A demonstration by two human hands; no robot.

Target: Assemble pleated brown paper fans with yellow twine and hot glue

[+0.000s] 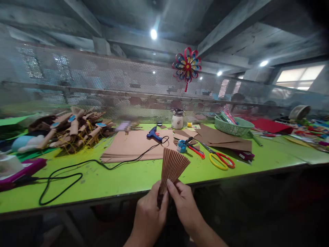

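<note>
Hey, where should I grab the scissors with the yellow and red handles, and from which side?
Best by the yellow handle and red handle, from the near right, probably with the right hand once it leaves the pleated paper. The scissors lie on the green table with both handles toward its near edge and the blades pointing away to the left.

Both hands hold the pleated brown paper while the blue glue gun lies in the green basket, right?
Not quite: the head view shows the blue glue gun on the brown sheets. The left hand and right hand do hold the pleated brown paper.
</note>
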